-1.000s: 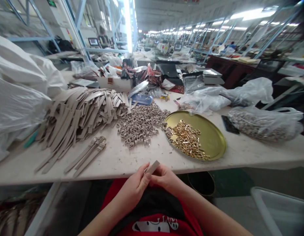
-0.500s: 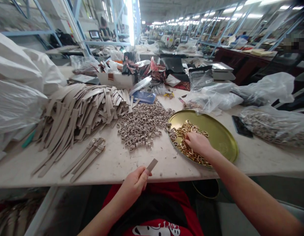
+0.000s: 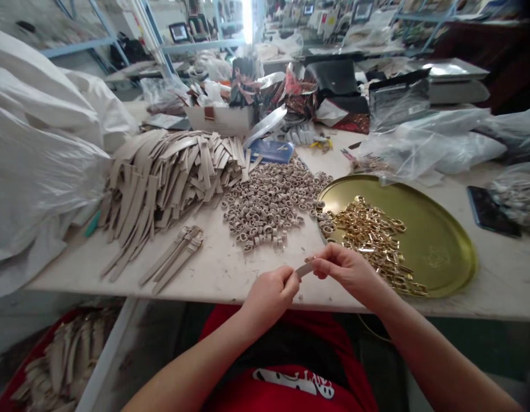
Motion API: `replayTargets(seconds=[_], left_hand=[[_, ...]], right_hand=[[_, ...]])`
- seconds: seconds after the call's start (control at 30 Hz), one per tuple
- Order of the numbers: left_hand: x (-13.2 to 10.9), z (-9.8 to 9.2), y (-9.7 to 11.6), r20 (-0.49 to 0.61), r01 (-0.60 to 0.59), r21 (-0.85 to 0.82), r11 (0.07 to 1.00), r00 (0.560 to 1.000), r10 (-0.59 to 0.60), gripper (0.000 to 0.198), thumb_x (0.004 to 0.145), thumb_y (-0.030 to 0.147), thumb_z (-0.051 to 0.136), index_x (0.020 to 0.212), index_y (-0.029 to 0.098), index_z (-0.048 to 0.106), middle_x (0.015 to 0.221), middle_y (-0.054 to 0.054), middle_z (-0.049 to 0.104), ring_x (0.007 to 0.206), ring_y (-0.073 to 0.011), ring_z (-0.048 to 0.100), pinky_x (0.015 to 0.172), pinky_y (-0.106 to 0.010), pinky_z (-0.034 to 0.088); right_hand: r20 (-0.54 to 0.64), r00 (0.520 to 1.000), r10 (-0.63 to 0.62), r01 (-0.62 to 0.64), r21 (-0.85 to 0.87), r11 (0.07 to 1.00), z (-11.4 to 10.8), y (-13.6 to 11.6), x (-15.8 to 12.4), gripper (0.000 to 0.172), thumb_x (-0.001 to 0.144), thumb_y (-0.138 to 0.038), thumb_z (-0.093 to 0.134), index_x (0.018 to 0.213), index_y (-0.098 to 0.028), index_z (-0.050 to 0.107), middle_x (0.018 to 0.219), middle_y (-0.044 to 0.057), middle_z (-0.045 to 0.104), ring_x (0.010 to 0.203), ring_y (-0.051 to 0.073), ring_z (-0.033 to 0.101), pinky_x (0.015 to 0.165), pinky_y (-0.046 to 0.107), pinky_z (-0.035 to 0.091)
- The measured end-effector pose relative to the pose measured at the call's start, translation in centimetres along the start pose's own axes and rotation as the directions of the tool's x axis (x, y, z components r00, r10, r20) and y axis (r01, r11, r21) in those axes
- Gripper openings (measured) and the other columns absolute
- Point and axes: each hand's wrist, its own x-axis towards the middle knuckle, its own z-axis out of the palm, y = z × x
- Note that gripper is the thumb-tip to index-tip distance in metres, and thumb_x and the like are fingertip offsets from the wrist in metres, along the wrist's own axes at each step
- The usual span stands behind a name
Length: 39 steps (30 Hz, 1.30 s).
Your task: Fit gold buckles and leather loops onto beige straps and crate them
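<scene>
My left hand [image 3: 271, 293] is closed around a short beige leather strap [image 3: 304, 270], whose free end sticks out to the right. At that end my right hand [image 3: 348, 273] pinches a small gold buckle [image 3: 309, 260], mostly covered by the fingers. Whether the strap passes through the buckle I cannot tell. Beside my right hand, a heap of gold buckles [image 3: 376, 229] lies on a round golden tray [image 3: 449, 229]. Beyond my hands spreads a pile of small beige strap loops [image 3: 269, 203], a few touching the tray's left rim.
A big stack of beige straps [image 3: 162, 177] lies on the left, with several buckled straps [image 3: 179, 257] in front. A white plastic sack [image 3: 42, 154] stands at far left. Right of the tray lies a phone [image 3: 491, 212]; clear plastic bags [image 3: 436, 143] lie behind.
My right hand has left the buckle heap and come left to the strap with a buckle. My left hand has risen rightward with the strap. The view has tilted down.
</scene>
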Motion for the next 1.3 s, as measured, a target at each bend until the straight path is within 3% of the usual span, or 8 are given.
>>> replayTargets(seconds=[0.27,0.37,0.47,0.6,0.73,0.97,1.3], left_hand=[[-3.1,-0.3,-1.5,0.025,0.057,-0.049,0.997,0.998,-0.056,0.029,0.083,0.030,0.034,0.066,0.017,0.054,0.049,0.004,0.046,0.050,-0.0112,0.043,0.049,-0.022,0.028],[-4.1,-0.5,-1.6,0.014,0.071,-0.062,0.995,0.997,-0.071,0.029,0.082,0.030,0.034,0.064,0.017,0.052,0.049,0.004,0.043,0.050,-0.0108,0.041,0.048,-0.022,0.027],[-5.0,-0.4,-1.4,0.054,0.051,-0.115,0.992,0.998,-0.045,0.030,0.083,0.033,0.034,0.061,0.017,0.047,0.050,0.004,0.042,0.050,-0.0101,0.040,0.049,-0.022,0.027],[-5.9,0.2,-1.4,0.085,-0.023,-0.253,0.967,0.995,0.046,0.022,0.083,0.034,0.039,0.072,0.017,0.047,0.059,0.004,0.046,0.055,-0.0091,0.041,0.052,-0.021,0.031],[-6.6,0.8,-1.8,0.106,0.060,-0.419,0.906,0.994,-0.017,0.012,0.080,0.024,0.042,0.088,0.016,0.044,0.061,0.005,0.049,0.050,-0.0069,0.040,0.049,-0.019,0.032],[-7.2,1.0,-2.4,0.177,0.104,-0.575,0.811,0.984,-0.001,0.027,0.081,0.043,0.046,0.078,0.017,0.041,0.057,0.005,0.049,0.040,-0.0037,0.036,0.041,-0.017,0.027],[-6.9,1.4,-2.5,0.115,0.133,-0.640,0.757,0.990,-0.077,0.021,0.076,0.035,0.049,0.074,0.014,0.046,0.063,0.003,0.054,0.040,-0.0025,0.038,0.041,-0.018,0.027]], right_hand=[[0.109,0.981,0.163,-0.189,0.290,0.938,2.6,0.7,-2.6,0.033,0.071,-0.049,0.063,0.070,-0.017,0.054,0.061,0.000,0.060,0.057,0.012,0.053,0.060,0.027,0.042],[0.124,0.978,0.170,-0.205,0.378,0.903,3.4,0.7,-3.4,0.031,0.068,-0.045,0.068,0.070,-0.017,0.053,0.059,-0.002,0.059,0.056,0.011,0.053,0.060,0.026,0.042],[0.066,0.986,0.156,-0.169,0.404,0.899,4.5,0.7,-4.2,0.033,0.062,-0.041,0.073,0.077,-0.018,0.056,0.061,-0.003,0.059,0.056,0.010,0.052,0.059,0.025,0.042],[0.094,0.982,0.163,-0.188,0.464,0.866,6.1,0.6,-5.5,0.033,0.059,-0.039,0.076,0.077,-0.019,0.057,0.065,-0.003,0.059,0.059,0.011,0.052,0.059,0.025,0.043],[0.039,0.983,0.181,-0.176,0.499,0.849,7.3,0.6,-6.7,0.035,0.056,-0.039,0.077,0.072,-0.020,0.054,0.063,-0.003,0.058,0.059,0.012,0.053,0.057,0.026,0.044],[0.011,0.985,0.171,-0.160,0.407,0.899,8.0,1.1,-7.6,0.033,0.065,-0.048,0.069,0.070,-0.017,0.058,0.059,-0.002,0.057,0.055,0.012,0.051,0.055,0.026,0.043],[0.079,0.966,0.247,-0.242,0.614,0.751,8.8,1.5,-7.0,0.027,0.072,-0.042,0.064,0.069,-0.017,0.055,0.058,-0.004,0.054,0.051,0.008,0.049,0.053,0.022,0.042]])
